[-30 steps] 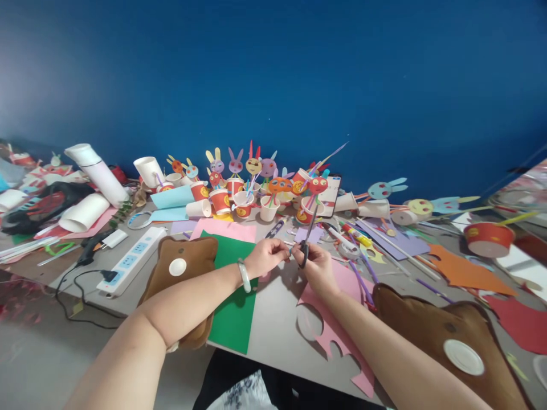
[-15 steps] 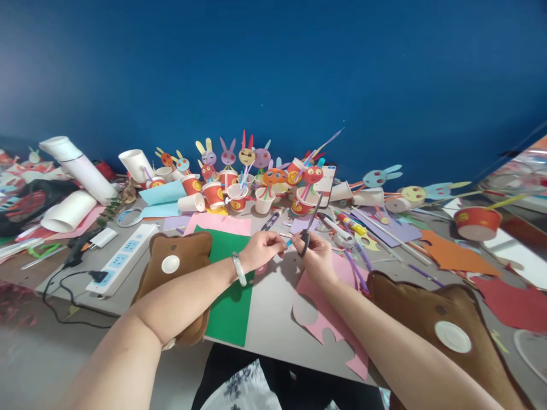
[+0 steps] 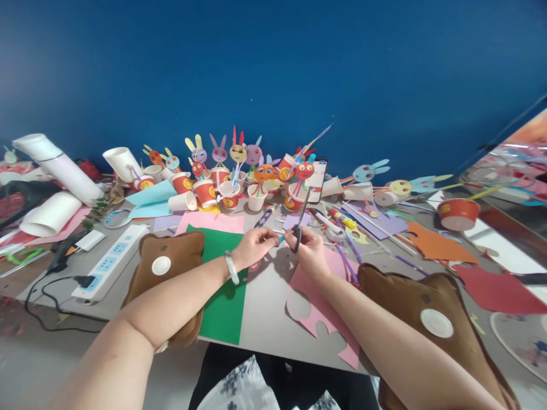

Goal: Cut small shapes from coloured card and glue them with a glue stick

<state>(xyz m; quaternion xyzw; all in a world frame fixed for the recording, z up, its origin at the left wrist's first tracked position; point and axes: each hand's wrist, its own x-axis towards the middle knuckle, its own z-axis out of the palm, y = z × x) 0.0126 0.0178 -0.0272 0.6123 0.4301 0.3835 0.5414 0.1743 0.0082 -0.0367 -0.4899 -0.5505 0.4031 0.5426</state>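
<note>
Over the table, my left hand (image 3: pixel 256 247) is closed in a pinch at the edge of a small blue piece (image 3: pixel 281 240), which looks like paper. Its full shape is hidden by my fingertips. My right hand (image 3: pixel 313 253) is wrapped around the dark handles of a pair of scissors (image 3: pixel 306 209), whose blades point up and away from me. The fingertips of that hand are close to the blue piece; whether they touch it I cannot tell. Under my left wrist lies a green sheet (image 3: pixel 224 313). Pink paper with cut-out holes (image 3: pixel 314 302) lies beneath my right forearm.
Brown cushions (image 3: pixel 145 279) flank my arms, another (image 3: pixel 397 302) being on the right. Paper cups with rabbit faces (image 3: pixel 205 192) line the blue wall beside a phone (image 3: pixel 317 181). A power strip (image 3: pixel 111 262) lies left; markers (image 3: pixel 342 218) and orange paper (image 3: pixel 440 244) lie right.
The whole view has shifted slightly, so most things sit further left. My hands stay close together, with the scissors and the blue piece held as before.
</note>
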